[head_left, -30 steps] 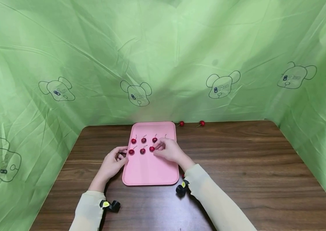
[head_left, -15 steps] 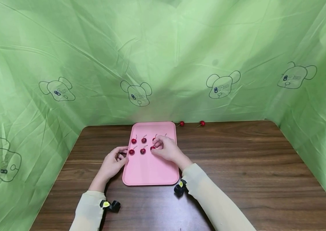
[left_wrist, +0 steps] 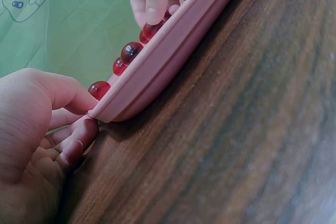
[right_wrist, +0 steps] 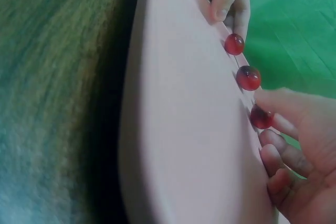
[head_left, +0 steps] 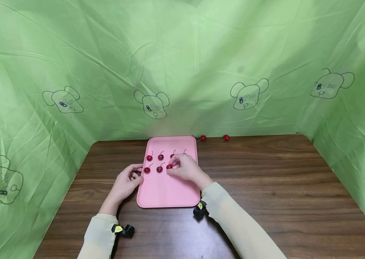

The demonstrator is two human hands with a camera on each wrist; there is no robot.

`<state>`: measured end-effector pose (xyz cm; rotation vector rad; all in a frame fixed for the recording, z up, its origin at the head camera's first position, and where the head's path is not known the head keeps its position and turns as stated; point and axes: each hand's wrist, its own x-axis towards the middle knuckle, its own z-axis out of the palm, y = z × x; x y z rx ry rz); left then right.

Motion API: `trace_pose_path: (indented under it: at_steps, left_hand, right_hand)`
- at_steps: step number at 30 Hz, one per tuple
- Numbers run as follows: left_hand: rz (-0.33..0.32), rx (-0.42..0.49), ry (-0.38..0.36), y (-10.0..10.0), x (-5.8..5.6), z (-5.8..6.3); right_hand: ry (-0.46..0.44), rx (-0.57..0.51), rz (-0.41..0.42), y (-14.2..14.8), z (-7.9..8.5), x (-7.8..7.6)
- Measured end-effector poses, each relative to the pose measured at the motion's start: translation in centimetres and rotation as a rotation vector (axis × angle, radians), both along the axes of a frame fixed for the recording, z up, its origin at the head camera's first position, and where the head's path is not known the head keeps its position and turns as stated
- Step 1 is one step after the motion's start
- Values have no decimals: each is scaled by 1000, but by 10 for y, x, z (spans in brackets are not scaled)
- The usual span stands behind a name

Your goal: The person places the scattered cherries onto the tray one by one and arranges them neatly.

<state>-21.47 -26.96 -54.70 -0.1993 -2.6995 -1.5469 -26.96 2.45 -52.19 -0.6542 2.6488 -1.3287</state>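
On the wooden table lies a pink tray (head_left: 167,190) bearing several red cherries with stems, set in two rows. My left hand (head_left: 126,183) grips the tray's left rim, thumb on top and fingers beneath, as the left wrist view shows. My right hand (head_left: 187,168) is over the tray's right half and pinches a cherry (right_wrist: 261,117) between thumb and fingers, at the right end of the nearer row. Beside it in that row sit a middle cherry (head_left: 159,169) and a left cherry (head_left: 147,170). The right hand partly hides the back row's right end.
Two more cherries lie at the table's back edge, a nearer one (head_left: 203,138) close to the tray's corner and another cherry (head_left: 226,137) farther right. Green cloth (head_left: 182,72) hangs behind and at both sides of the table (head_left: 266,172).
My right hand has shifted slightly left with the cherry, and its wrist has moved left too. My left hand stays at the tray's rim.
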Motion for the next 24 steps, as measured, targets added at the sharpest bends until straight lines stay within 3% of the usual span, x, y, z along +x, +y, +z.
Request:
trace_pose_path:
  at_steps: [18,24]
  left_hand:
    - [4,-1,0,1,0,1]
    - [12,-6,-14,0,1,1]
  right_hand:
    - [-62,-76,-23,10,-2,9]
    - [-68,-86,-16,15,4,13]
